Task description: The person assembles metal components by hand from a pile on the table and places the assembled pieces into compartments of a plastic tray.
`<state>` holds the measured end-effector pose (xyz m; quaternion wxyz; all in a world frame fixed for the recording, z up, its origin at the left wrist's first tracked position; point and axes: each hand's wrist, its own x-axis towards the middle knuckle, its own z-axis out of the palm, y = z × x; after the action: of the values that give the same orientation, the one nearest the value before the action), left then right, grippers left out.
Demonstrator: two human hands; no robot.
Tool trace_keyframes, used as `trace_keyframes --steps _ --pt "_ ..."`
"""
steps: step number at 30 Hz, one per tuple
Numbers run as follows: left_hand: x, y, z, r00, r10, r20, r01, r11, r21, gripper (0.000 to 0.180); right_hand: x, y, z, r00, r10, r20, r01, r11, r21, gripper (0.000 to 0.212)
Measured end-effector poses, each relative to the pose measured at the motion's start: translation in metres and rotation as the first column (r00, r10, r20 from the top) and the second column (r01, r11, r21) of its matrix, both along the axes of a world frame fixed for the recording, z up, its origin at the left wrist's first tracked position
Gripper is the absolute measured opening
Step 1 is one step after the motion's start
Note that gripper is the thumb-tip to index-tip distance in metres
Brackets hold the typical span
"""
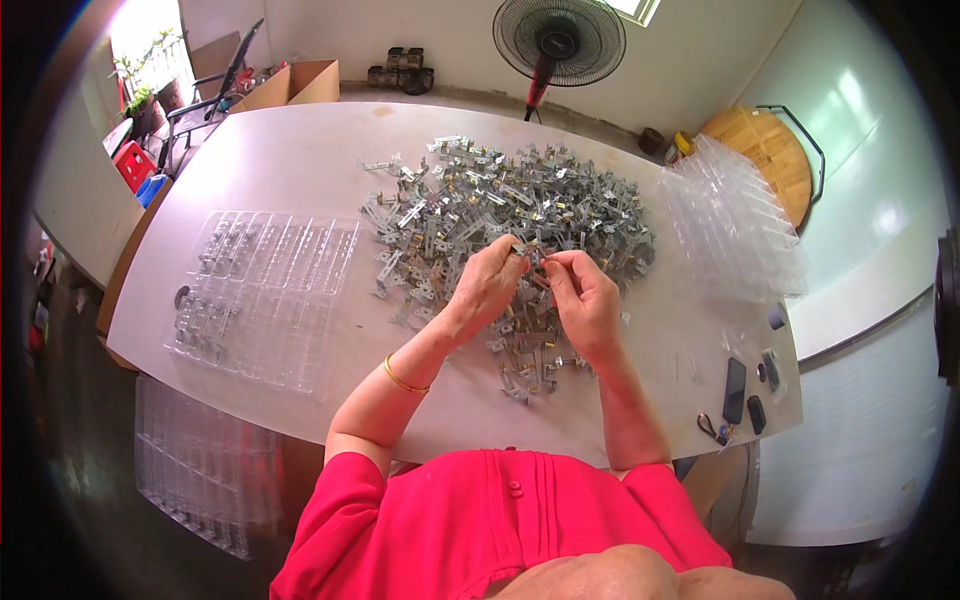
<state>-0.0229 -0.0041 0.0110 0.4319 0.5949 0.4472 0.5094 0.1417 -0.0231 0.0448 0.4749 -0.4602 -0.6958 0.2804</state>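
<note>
Since both your left hand [487, 285] and right hand [583, 295] pinch one small metal bracket [531, 256] at the fingertips, grip its flat edges — it looks light, stiff, sharp-cornered.

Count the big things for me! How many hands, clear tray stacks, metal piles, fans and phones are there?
Hands: 2, the left hand and the right hand, pinching one small metal part between them
Clear tray groups: 3, on the table's left, its right, and below its left edge
Metal parts pile: 1
Fan: 1
Phone: 1
Total: 8
</note>
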Motion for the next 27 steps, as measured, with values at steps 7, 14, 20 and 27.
trace_keyframes --steps 7,14,20,27 --pt "0.002 0.000 -0.006 0.963 0.148 -0.226 -0.084 0.959 0.272 0.017 0.001 0.003 0.002 0.998 -0.019 0.068 0.016 0.999 0.051 0.009" --pt "0.009 -0.002 -0.006 0.868 0.321 -0.380 -0.059 0.825 0.562 0.005 0.009 0.009 0.006 0.987 0.148 -0.071 -0.160 0.964 -0.212 0.018" --pt "0.007 -0.001 -0.002 0.792 0.424 -0.440 -0.021 0.738 0.674 0.006 0.009 0.020 0.002 0.960 0.183 -0.210 -0.250 0.899 -0.358 0.017" --pt "0.011 -0.002 -0.006 0.797 0.391 -0.460 -0.015 0.775 0.631 0.010 0.006 0.028 -0.008 0.977 0.097 -0.189 -0.117 0.989 -0.094 0.010"
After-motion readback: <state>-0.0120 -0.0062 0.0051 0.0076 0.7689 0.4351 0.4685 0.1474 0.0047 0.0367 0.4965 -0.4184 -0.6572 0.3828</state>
